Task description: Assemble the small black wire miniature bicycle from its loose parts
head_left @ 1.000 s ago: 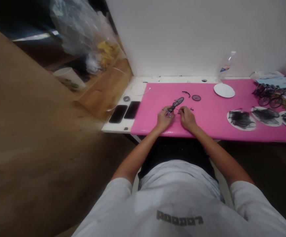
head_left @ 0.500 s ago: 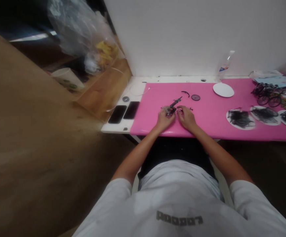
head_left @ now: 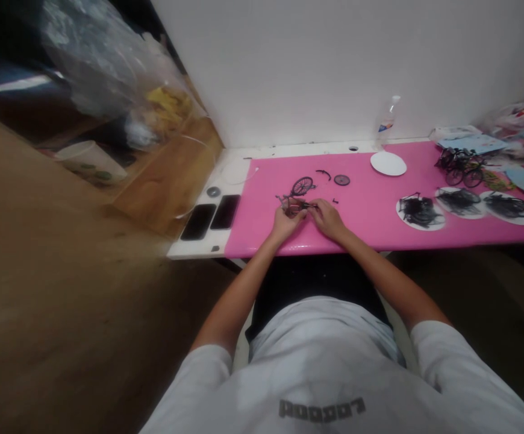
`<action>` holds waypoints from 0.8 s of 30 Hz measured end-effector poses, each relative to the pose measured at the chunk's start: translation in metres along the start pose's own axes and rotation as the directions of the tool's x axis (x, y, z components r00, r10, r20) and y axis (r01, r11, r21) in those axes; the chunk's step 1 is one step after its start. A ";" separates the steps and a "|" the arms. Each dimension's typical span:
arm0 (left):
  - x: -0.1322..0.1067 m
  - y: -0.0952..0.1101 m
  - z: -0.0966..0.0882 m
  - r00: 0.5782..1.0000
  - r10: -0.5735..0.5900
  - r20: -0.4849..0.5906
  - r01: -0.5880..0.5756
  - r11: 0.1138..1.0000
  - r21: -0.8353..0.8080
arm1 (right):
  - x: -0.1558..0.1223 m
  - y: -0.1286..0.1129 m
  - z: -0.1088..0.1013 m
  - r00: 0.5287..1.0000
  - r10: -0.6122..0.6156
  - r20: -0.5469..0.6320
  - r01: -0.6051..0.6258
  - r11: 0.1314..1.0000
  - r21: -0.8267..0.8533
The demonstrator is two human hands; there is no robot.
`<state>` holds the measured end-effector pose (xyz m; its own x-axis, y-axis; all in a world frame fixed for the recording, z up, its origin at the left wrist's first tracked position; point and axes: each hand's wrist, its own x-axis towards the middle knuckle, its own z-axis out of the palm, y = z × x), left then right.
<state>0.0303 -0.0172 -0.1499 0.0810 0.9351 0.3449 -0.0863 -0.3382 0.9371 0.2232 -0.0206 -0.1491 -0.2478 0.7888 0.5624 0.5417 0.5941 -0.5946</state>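
Note:
My left hand (head_left: 284,225) is closed around a partly built miniature bicycle (head_left: 294,207) just over the pink mat (head_left: 361,232). The bicycle's dark spoked wheel (head_left: 302,185) points away from me, its round side showing. Fingers of my right hand (head_left: 329,219) pinch at the bicycle's near right end; any small part between them is too fine to make out. Beyond the hands lie a loose wheel (head_left: 342,180) and a curved black strip (head_left: 323,175). A tiny black piece (head_left: 335,201) rests close to my right hand.
Several white plates with black parts, one being this plate (head_left: 420,211), stand at the right. Behind them are small finished bicycles (head_left: 458,167) and plastic packets (head_left: 521,129). A blank white plate (head_left: 388,164), a bottle (head_left: 387,123) and two phones (head_left: 199,222) border the work area.
The bicycle has turned in my left hand, so its wheel now shows broadside. My right hand has closed in against the bicycle. The whole view has swung somewhat to the right.

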 end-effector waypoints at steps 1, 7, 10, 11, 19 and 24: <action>0.001 0.000 -0.001 1.000 -0.005 -0.001 0.005 1.000 0.002 | 0.000 -0.001 0.000 1.000 0.009 0.005 -0.009 1.000 -0.005; 0.009 -0.007 -0.009 0.999 -0.019 -0.030 0.019 1.000 -0.002 | -0.001 -0.006 -0.003 0.999 0.016 0.048 -0.015 1.000 -0.018; 0.010 -0.011 -0.011 0.999 -0.033 -0.035 0.032 0.999 -0.028 | -0.002 -0.008 -0.004 0.998 0.001 0.067 0.000 1.000 -0.009; 0.011 -0.012 -0.012 0.999 -0.038 -0.038 0.037 0.999 -0.035 | -0.002 -0.009 -0.004 0.997 -0.004 0.076 0.004 1.000 -0.004; 0.012 -0.017 -0.013 0.998 -0.055 0.007 0.055 0.997 -0.046 | -0.002 -0.008 -0.004 0.993 -0.012 0.119 0.010 1.000 0.018; 0.014 -0.022 -0.010 0.997 -0.075 -0.030 0.072 0.994 -0.087 | -0.002 -0.007 -0.004 0.997 -0.012 0.074 0.011 1.000 0.011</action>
<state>0.0237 0.0043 -0.1664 0.0579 0.9606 0.2718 -0.1664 -0.2591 0.9514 0.2226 -0.0269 -0.1438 -0.3129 0.7911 0.5256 0.5297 0.6046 -0.5949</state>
